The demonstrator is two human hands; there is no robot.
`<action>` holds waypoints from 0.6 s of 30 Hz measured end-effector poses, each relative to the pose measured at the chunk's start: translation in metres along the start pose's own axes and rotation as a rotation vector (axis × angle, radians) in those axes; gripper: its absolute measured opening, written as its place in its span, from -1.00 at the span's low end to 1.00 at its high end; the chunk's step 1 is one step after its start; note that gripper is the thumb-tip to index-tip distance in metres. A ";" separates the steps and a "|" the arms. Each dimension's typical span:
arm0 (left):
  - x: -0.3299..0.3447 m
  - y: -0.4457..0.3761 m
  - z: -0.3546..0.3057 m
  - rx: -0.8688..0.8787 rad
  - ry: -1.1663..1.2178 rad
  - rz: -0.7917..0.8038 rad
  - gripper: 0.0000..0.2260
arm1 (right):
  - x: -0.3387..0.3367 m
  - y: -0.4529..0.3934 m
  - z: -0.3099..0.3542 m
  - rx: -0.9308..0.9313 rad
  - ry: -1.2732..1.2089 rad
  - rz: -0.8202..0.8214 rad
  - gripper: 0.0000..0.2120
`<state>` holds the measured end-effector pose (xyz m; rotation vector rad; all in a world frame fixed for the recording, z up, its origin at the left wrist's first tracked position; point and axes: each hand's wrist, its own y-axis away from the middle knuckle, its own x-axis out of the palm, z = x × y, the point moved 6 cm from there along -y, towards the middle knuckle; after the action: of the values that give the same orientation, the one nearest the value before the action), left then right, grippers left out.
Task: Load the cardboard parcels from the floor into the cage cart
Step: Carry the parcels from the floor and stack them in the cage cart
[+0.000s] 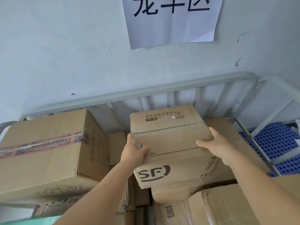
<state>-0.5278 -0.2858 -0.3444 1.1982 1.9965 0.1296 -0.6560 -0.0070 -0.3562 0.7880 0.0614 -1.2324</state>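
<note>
You are holding the SF parcel [170,143] at the centre of the frame, over the stack already inside the cage cart [138,93]. Your left hand [134,151] is clamping its lower left corner, thumb lying on the top face, while your right hand [215,143] is pressing the right edge, fingers wrapping down the side. Both grips are closed on the box. It is sitting on or just above the flat carton [217,179] beneath; contact is hard to judge. The parcel is looking stiff but worn, its top seam frayed, and probably light enough for you to be carrying at arm's length. Keep taking it by opposite corners, not the seam. The large taped box [48,150] is filling the left of the frame, near but apart.
</note>
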 end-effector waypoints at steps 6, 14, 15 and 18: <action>0.001 -0.014 -0.004 0.012 -0.142 0.008 -0.33 | 0.000 -0.011 0.002 0.012 0.082 0.016 -0.09; 0.000 0.022 -0.017 0.260 -0.544 -0.059 -0.51 | 0.002 0.047 0.029 -0.166 0.479 -0.152 -0.17; -0.001 0.033 -0.019 0.311 -0.580 -0.071 -0.48 | 0.004 0.058 0.029 -0.194 0.507 -0.155 -0.17; 0.001 0.069 -0.023 0.439 -0.699 -0.022 -0.36 | 0.011 0.102 0.027 -0.252 0.560 -0.157 -0.18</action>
<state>-0.4944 -0.2404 -0.2982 1.2559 1.4403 -0.6826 -0.5749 -0.0198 -0.2899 0.8966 0.7322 -1.0904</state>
